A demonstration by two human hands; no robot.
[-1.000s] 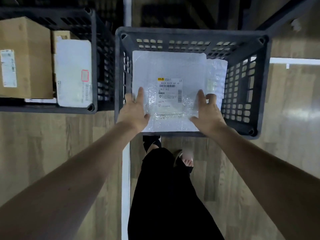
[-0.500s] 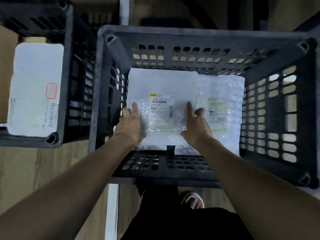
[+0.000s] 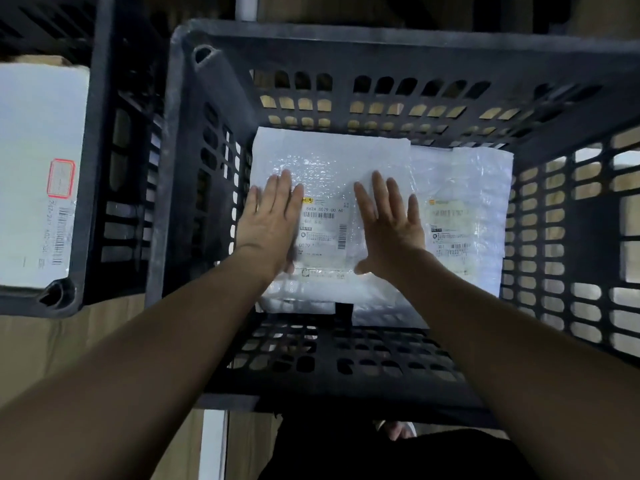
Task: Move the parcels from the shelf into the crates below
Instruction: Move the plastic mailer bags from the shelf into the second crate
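Observation:
A white bubble-wrap parcel (image 3: 329, 161) with a printed label lies flat at the bottom of the dark slotted crate (image 3: 381, 50) below me. My left hand (image 3: 270, 220) rests flat on its left side, fingers straight. My right hand (image 3: 389, 223) lies flat on its right side, fingers spread. A second white plastic parcel (image 3: 464, 202) with its own label lies partly underneath, sticking out to the right.
A second dark crate (image 3: 100, 168) stands to the left, holding a white box (image 3: 38, 168) with a red stamp and barcode. Wooden floor shows around the crates. My dark-clothed legs and a foot are at the bottom edge.
The parcel has gone down into the crate and lies on its bottom. Both hands shifted from gripping its near edge to lying flat on top. The camera came closer to the crate.

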